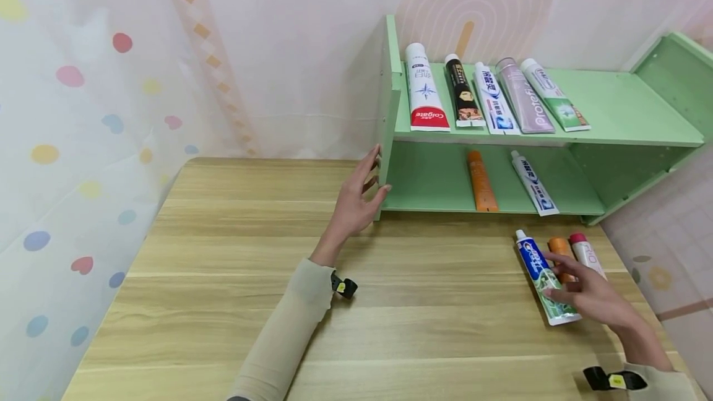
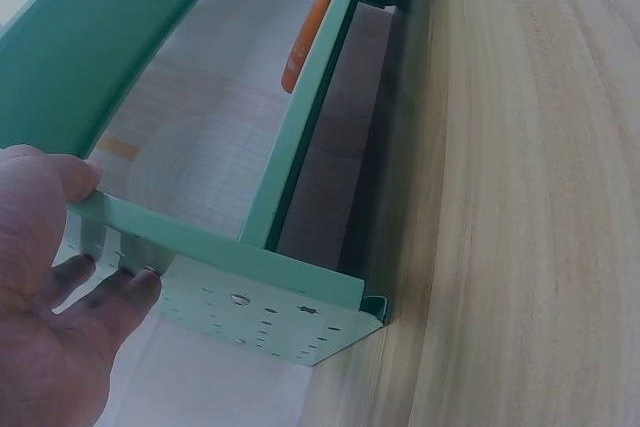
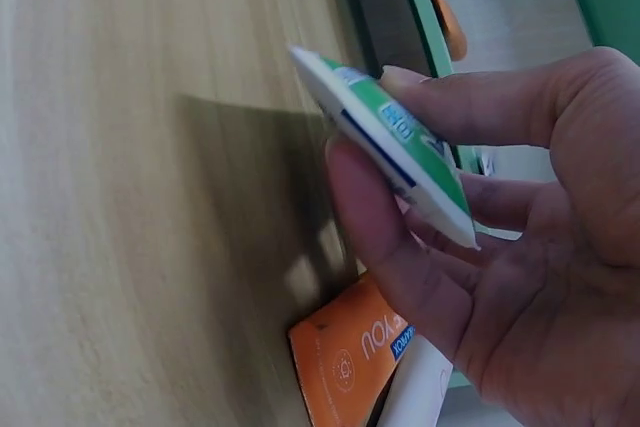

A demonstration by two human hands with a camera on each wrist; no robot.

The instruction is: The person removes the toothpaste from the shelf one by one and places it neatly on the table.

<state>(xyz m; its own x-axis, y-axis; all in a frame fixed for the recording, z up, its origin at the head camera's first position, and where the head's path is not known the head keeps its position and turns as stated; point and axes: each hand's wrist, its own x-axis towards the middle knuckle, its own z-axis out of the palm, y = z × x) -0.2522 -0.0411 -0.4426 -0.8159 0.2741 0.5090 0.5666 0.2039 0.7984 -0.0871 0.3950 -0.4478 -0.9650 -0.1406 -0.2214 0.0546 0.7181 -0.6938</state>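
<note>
Green shelving (image 1: 434, 181) is held by the left hand (image 1: 356, 200); the right hand (image 1: 595, 293) pinches toothpaste (image 1: 539, 271).

Here's the pale wood-grain worktop (image 1: 223, 277), and standing on it, back and to the right, a boxy pale-green shelf unit (image 1: 392, 104)! Five tubes line its upper shelf (image 1: 635, 104): a white tube with a red end (image 1: 427, 91), a slim black tube (image 1: 462, 93), a white-and-blue tube (image 1: 496, 101), a lilac tube (image 1: 525, 96), a white-and-green tube (image 1: 556, 95). Down on the lower shelf (image 1: 429, 178), a bright orange tube (image 1: 482, 184) and a slim white tube with blue print (image 1: 535, 184), well apart! Out front, directly on the worktop, an orange-capped tube (image 1: 559, 245) beside a crimson-capped white tube (image 1: 587, 255), apparently flat, though partly hidden.
</note>
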